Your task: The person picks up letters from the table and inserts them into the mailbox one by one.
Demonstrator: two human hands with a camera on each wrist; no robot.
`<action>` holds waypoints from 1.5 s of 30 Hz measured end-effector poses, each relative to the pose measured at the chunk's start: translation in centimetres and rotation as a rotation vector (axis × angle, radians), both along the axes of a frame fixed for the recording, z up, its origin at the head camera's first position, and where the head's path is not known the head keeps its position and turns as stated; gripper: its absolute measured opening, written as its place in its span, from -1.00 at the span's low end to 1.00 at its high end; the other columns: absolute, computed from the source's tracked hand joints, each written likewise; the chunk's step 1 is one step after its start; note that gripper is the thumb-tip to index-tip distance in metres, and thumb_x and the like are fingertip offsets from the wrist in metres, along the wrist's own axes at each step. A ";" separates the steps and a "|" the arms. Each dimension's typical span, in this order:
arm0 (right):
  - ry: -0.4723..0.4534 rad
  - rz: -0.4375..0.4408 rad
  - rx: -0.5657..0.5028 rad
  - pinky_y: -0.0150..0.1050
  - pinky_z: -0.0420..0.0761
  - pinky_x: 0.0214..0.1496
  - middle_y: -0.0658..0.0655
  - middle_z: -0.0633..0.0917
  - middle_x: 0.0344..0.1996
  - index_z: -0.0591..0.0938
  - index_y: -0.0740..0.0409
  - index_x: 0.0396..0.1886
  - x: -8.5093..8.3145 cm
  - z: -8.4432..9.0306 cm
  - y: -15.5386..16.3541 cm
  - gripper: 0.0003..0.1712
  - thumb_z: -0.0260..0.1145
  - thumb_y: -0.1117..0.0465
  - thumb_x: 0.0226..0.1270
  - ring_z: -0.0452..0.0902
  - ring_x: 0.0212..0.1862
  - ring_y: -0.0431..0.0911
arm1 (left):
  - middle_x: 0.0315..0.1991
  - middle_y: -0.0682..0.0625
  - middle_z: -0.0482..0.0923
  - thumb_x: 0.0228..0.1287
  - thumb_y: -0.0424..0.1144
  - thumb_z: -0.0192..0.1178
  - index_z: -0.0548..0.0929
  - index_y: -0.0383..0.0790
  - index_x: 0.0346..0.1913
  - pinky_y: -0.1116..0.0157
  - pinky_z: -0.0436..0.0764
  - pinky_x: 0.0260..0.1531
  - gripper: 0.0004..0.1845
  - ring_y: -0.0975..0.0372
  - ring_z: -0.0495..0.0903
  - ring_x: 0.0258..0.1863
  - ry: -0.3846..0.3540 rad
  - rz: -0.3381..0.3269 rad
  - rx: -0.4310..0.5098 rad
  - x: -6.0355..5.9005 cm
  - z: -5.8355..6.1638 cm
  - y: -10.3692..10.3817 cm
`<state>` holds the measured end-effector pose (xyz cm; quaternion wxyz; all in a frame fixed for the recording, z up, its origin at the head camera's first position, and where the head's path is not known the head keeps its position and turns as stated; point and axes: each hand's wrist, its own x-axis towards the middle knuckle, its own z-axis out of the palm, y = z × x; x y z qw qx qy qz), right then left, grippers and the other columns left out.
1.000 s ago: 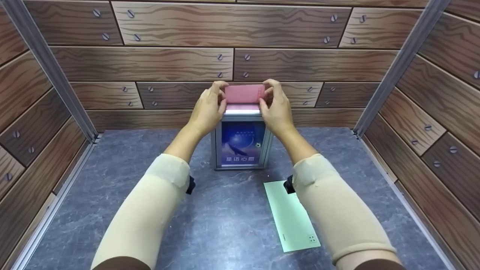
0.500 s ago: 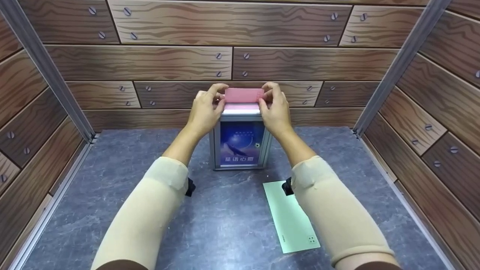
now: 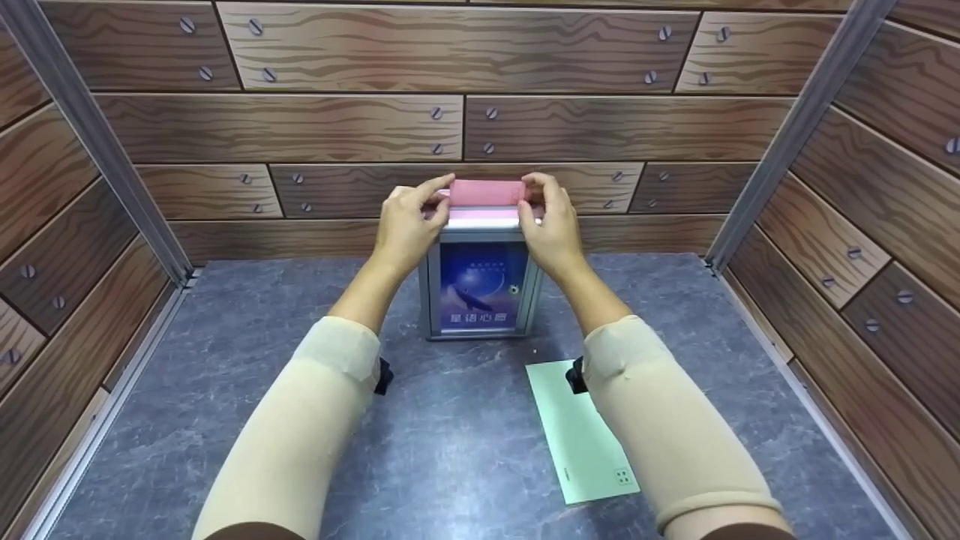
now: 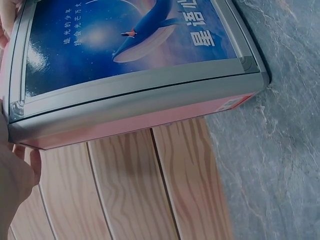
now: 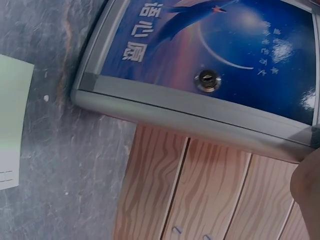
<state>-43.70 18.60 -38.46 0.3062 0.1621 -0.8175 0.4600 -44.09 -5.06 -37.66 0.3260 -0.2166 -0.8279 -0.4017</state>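
Both hands up at twelve o'clock, left hand (image 3: 406, 225) and right hand (image 3: 553, 223) pinching the pink envelope (image 3: 487, 192) ends atop the letterbox (image 3: 480, 281), green envelope (image 3: 582, 439) lying at five.

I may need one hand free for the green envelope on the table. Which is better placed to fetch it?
The right hand, probably. Both hands pinch the pink envelope above the box, but the green envelope lies beside the right forearm, well away from the left hand.

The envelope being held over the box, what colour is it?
Pink. The envelope shows best in the head view, pinched by both hands above the box.
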 end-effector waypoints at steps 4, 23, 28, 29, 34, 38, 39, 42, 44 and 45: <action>0.007 0.033 0.015 -0.08 0.56 0.30 0.33 0.69 0.05 0.56 0.35 0.32 0.1 -0.4 0.5 -0.58 0.23 0.34 0.53 0.56 0.15 0.15 | -0.13 -0.09 0.90 0.44 -0.33 0.34 0.82 -0.14 0.20 -0.05 0.71 0.06 -0.67 -0.14 0.75 -0.08 0.032 0.027 -0.047 0.1 0.0 0.2; -0.003 -0.075 0.020 -0.04 0.52 0.44 0.32 0.54 0.12 0.55 0.29 0.27 1.5 -1.3 1.6 -0.45 0.51 0.18 0.41 0.51 0.21 0.17 | 0.09 -0.10 0.86 0.57 -0.20 0.28 0.83 -0.22 0.15 0.04 0.70 0.26 -0.73 -0.07 0.75 0.12 -0.048 0.034 -0.193 1.2 -0.1 -0.1; -0.019 -0.123 -0.037 -0.01 0.51 0.43 0.31 0.52 0.09 0.53 0.27 0.26 2.3 -2.0 1.5 -0.44 0.55 0.21 0.38 0.50 0.21 0.17 | 0.15 -0.17 0.79 0.57 -0.22 0.27 0.74 -0.25 0.23 0.03 0.65 0.34 -0.69 -0.05 0.73 0.21 -0.039 0.017 -0.152 2.1 -1.0 -0.3; -0.019 -0.126 -0.041 -0.01 0.52 0.45 0.31 0.51 0.11 0.52 0.27 0.27 2.5 -2.1 1.5 -0.44 0.54 0.22 0.39 0.50 0.22 0.16 | 0.16 -0.18 0.77 0.56 -0.24 0.27 0.70 -0.25 0.26 0.01 0.64 0.34 -0.67 -0.05 0.72 0.21 -0.029 0.017 -0.138 2.3 -1.2 -0.3; 0.039 -0.111 -0.058 0.00 0.53 0.51 0.38 0.47 0.17 0.47 0.30 0.33 3.5 -3.0 1.4 -0.42 0.49 0.28 0.42 0.51 0.27 0.21 | 0.27 -0.15 0.61 0.50 -0.23 0.28 0.54 -0.13 0.39 -0.07 0.49 0.39 -0.54 -0.07 0.55 0.32 -0.031 0.074 -0.080 3.4 -2.6 -0.1; 0.052 -0.060 -0.144 0.03 0.53 0.57 0.42 0.47 0.24 0.44 0.34 0.37 4.7 -3.7 1.5 -0.46 0.38 0.35 0.48 0.55 0.33 0.27 | 0.30 -0.15 0.49 0.46 -0.19 0.29 0.50 -0.07 0.37 -0.09 0.40 0.39 -0.52 -0.10 0.42 0.37 -0.015 0.144 -0.027 4.3 -3.6 0.2; 0.047 -0.048 -0.175 0.04 0.54 0.57 0.42 0.46 0.25 0.43 0.36 0.37 5.2 -3.9 1.5 -0.47 0.35 0.38 0.49 0.55 0.34 0.28 | 0.31 -0.17 0.47 0.45 -0.20 0.30 0.50 -0.08 0.36 -0.09 0.39 0.42 -0.52 -0.11 0.41 0.37 -0.003 0.152 -0.003 4.5 -3.8 0.3; 0.029 -0.042 -0.252 0.07 0.56 0.55 0.40 0.46 0.27 0.43 0.37 0.37 6.5 -4.9 1.7 -0.48 0.30 0.43 0.47 0.56 0.35 0.28 | 0.31 -0.23 0.41 0.41 -0.23 0.31 0.49 -0.14 0.34 -0.10 0.38 0.46 -0.52 -0.13 0.41 0.35 0.034 0.161 0.065 5.2 -4.5 0.5; 0.013 -0.051 -0.292 0.11 0.57 0.51 0.40 0.46 0.25 0.45 0.38 0.35 7.3 -5.7 2.0 -0.49 0.29 0.46 0.45 0.55 0.32 0.30 | 0.31 -0.25 0.38 0.39 -0.25 0.31 0.47 -0.17 0.33 -0.08 0.38 0.50 -0.51 -0.13 0.41 0.35 0.043 0.166 0.100 5.7 -5.0 0.6; 0.007 -0.054 -0.307 0.14 0.57 0.50 0.41 0.47 0.24 0.45 0.38 0.33 7.7 -6.1 2.1 -0.50 0.29 0.47 0.44 0.54 0.31 0.32 | 0.31 -0.26 0.37 0.39 -0.27 0.31 0.47 -0.18 0.32 -0.08 0.38 0.51 -0.51 -0.13 0.41 0.36 0.043 0.167 0.114 5.9 -5.3 0.7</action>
